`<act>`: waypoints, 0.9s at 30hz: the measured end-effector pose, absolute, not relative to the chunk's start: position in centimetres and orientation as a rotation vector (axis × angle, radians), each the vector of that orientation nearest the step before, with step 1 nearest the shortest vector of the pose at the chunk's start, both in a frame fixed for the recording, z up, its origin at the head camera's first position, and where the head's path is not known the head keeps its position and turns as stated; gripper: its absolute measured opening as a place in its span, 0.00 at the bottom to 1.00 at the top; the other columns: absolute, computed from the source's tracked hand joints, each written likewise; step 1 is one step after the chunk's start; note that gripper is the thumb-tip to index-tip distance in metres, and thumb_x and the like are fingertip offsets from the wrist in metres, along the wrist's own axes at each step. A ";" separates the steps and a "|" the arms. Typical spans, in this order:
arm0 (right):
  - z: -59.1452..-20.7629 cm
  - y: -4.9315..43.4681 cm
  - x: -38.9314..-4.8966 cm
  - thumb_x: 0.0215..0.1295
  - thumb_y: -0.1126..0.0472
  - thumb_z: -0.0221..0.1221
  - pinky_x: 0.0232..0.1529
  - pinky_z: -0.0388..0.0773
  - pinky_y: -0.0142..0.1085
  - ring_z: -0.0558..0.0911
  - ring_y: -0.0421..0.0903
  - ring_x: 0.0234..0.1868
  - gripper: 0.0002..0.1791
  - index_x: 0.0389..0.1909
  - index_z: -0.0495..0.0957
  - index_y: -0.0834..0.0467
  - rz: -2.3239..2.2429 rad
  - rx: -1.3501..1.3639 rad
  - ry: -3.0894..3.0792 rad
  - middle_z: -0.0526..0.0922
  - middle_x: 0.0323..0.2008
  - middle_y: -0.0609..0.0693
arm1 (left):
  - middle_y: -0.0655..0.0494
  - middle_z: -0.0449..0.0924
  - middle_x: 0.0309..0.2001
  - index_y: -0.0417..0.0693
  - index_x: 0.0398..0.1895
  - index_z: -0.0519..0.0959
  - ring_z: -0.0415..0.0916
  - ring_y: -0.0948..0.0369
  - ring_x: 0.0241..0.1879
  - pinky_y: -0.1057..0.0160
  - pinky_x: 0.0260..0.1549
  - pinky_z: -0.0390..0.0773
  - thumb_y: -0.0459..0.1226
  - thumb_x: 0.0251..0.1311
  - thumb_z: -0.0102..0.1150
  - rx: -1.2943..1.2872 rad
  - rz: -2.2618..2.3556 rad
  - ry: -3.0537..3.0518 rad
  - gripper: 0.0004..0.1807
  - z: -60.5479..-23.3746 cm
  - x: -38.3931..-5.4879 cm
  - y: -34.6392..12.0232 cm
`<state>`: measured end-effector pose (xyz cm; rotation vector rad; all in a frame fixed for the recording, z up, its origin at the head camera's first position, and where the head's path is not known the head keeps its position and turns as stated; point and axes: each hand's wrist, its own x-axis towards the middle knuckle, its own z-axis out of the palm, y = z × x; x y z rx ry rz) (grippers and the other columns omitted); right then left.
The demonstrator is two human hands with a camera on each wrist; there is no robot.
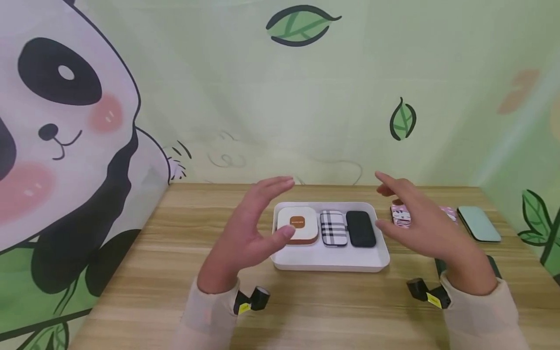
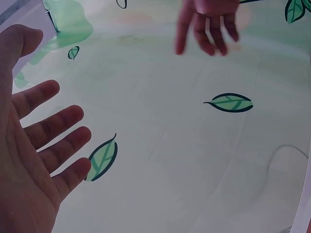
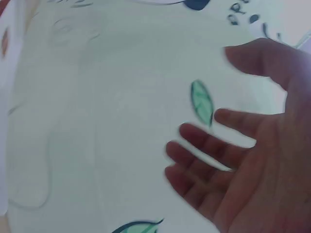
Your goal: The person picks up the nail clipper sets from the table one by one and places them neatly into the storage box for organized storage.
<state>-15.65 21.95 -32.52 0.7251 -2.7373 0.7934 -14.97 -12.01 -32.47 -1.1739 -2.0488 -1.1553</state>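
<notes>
My left hand (image 1: 245, 228) hovers at the left end of a white tray (image 1: 328, 260), fingers extended and thumb overlapping the tray in the head view. Above the tray's right side is my right hand (image 1: 426, 218), fingers spread and loosely bent, holding nothing. In the tray lie, left to right, a white rounded-square case (image 1: 284, 214) with a brown label and brown base, a plaid flat rectangular item (image 1: 334, 228) and a black flat rectangular item (image 1: 361, 229). The wrist views show both palms bare, the left hand (image 2: 39, 150) and the right hand (image 3: 243, 160) alike.
Right of the tray, a pink patterned item (image 1: 400, 217) is partly hidden behind my right hand. Beyond it lies a mint-green flat item (image 1: 479, 224). A dark item (image 1: 493, 265) shows beside my right wrist. A printed cloth backdrop (image 1: 245, 107) rises behind the wooden table (image 1: 192, 214).
</notes>
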 end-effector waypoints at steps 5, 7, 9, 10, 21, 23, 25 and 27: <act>-31.4 21.1 -14.6 0.54 0.65 0.69 0.61 0.69 0.40 0.72 0.49 0.62 0.53 0.79 0.53 0.46 0.894 0.871 -2.456 0.72 0.63 0.52 | 0.45 0.70 0.67 0.43 0.69 0.69 0.66 0.51 0.67 0.49 0.66 0.65 0.59 0.68 0.50 -1.189 -1.164 -2.044 0.36 -32.3 -14.7 -12.0; -30.9 20.7 -14.4 0.55 0.62 0.68 0.63 0.66 0.34 0.71 0.46 0.62 0.49 0.77 0.57 0.54 0.931 0.956 -2.309 0.72 0.62 0.55 | 0.46 0.70 0.67 0.44 0.70 0.68 0.66 0.51 0.67 0.49 0.66 0.66 0.59 0.68 0.50 -1.194 -1.159 -2.044 0.36 -32.3 -14.6 -11.9; -30.4 20.2 -14.0 0.59 0.54 0.67 0.65 0.63 0.29 0.71 0.43 0.63 0.43 0.73 0.62 0.64 0.970 1.040 -2.143 0.74 0.60 0.59 | 0.46 0.70 0.67 0.44 0.70 0.68 0.66 0.51 0.67 0.49 0.66 0.66 0.59 0.68 0.50 -1.206 -1.149 -2.033 0.36 -32.2 -14.4 -11.9; -30.1 19.9 -13.8 0.62 0.50 0.65 0.66 0.63 0.30 0.72 0.42 0.63 0.42 0.70 0.63 0.68 0.985 1.073 -2.063 0.75 0.59 0.59 | 0.46 0.70 0.67 0.44 0.70 0.68 0.66 0.51 0.67 0.49 0.66 0.66 0.59 0.68 0.50 -1.213 -1.142 -2.025 0.36 -32.1 -14.4 -11.9; -28.2 18.4 -10.8 0.66 0.44 0.61 0.66 0.66 0.33 0.75 0.44 0.62 0.37 0.57 0.71 0.75 1.012 1.142 -1.675 0.81 0.55 0.58 | 0.42 0.70 0.66 0.39 0.69 0.67 0.67 0.49 0.67 0.50 0.66 0.66 0.56 0.69 0.51 -1.292 -1.076 -1.923 0.36 -31.3 -13.3 -11.6; -28.2 18.7 -10.8 0.65 0.44 0.61 0.67 0.65 0.34 0.75 0.45 0.63 0.37 0.57 0.70 0.75 1.013 1.148 -1.670 0.80 0.55 0.58 | 0.41 0.70 0.66 0.39 0.69 0.67 0.67 0.49 0.67 0.50 0.66 0.66 0.56 0.69 0.51 -1.295 -1.074 -1.919 0.36 -31.2 -13.2 -11.6; -28.4 18.9 -10.7 0.64 0.43 0.62 0.68 0.64 0.35 0.74 0.46 0.63 0.38 0.57 0.70 0.74 1.012 1.160 -1.676 0.80 0.55 0.60 | 0.41 0.69 0.66 0.39 0.69 0.67 0.67 0.48 0.67 0.50 0.66 0.66 0.55 0.68 0.51 -1.299 -1.075 -1.914 0.36 -31.1 -13.1 -11.6; -28.5 19.0 -10.8 0.64 0.44 0.63 0.67 0.64 0.36 0.74 0.47 0.63 0.38 0.58 0.70 0.74 1.012 1.180 -1.683 0.79 0.54 0.62 | 0.41 0.69 0.67 0.39 0.70 0.66 0.66 0.48 0.67 0.50 0.66 0.66 0.55 0.68 0.52 -1.302 -1.073 -1.910 0.37 -31.0 -13.0 -11.5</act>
